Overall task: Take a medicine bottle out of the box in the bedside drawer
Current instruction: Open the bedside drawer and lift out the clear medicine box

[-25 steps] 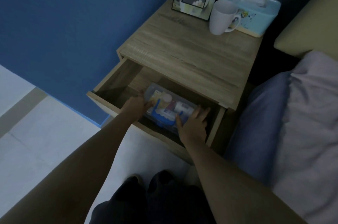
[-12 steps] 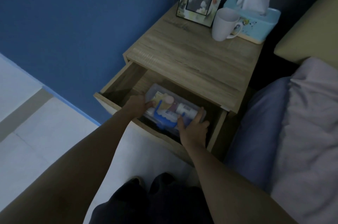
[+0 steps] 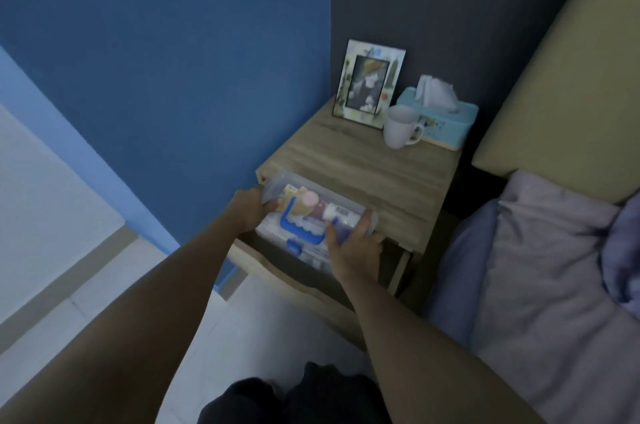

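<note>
Here both hands hold a clear plastic box (image 3: 313, 215) with a blue carry handle by its two ends, tilted over the open wooden drawer (image 3: 277, 271) of the bedside cabinet. The left hand (image 3: 249, 210) is closed on the box's left end, thumb on the lid and fingers beneath. The right hand (image 3: 356, 250) clasps the right end, thumb laid across the lid, fingers curled round the far corner. So each grip is shut on the box.

Through the lid show several small containers. A white medicine bottle (image 3: 341, 214) with a printed label lies on its side near the right thumb, and a pink-capped bottle (image 3: 310, 198) sits beside it toward the left. The lid looks closed, though the dim light makes that hard to confirm.

On the wood-grain tabletop (image 3: 363, 167), well apart from the box, stand a pale picture frame (image 3: 369, 84), a white mug (image 3: 400, 127) and a light blue tissue box (image 3: 440, 120). The bed's grey quilt (image 3: 540, 267) lies to the right.
</note>
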{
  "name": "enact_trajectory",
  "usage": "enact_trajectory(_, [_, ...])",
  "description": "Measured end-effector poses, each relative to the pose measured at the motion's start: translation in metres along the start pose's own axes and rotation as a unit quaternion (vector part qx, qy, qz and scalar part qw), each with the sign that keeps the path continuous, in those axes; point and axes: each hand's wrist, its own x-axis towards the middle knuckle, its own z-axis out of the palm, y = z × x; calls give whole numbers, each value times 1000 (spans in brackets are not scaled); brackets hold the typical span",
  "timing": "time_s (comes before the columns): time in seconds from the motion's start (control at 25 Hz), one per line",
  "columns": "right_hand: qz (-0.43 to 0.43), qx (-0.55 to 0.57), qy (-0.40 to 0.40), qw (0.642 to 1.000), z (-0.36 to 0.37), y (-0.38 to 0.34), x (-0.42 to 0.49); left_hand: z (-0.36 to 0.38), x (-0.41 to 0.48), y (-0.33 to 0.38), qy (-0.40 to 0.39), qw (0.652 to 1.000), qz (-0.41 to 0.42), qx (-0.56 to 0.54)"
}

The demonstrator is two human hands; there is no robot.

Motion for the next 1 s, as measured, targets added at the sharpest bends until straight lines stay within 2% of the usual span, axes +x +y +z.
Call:
enact_trajectory(0.2, [-41,-23,28,998,-36,-40,46,-45,29,41,34,999,0,-5])
enact_trajectory(0.4, [-53,-27,37,998,-42,-48,106,-49,83,62,35,999,1,8])
enact_trajectory(0.72, [-87,-85,-31,992,-2,-35,216,-9,157,46,60,997,-42,-31])
enact_trajectory(1.0, [-131,-140,-75,979,14,-20,260,20,171,35,103,988,-110,-38])
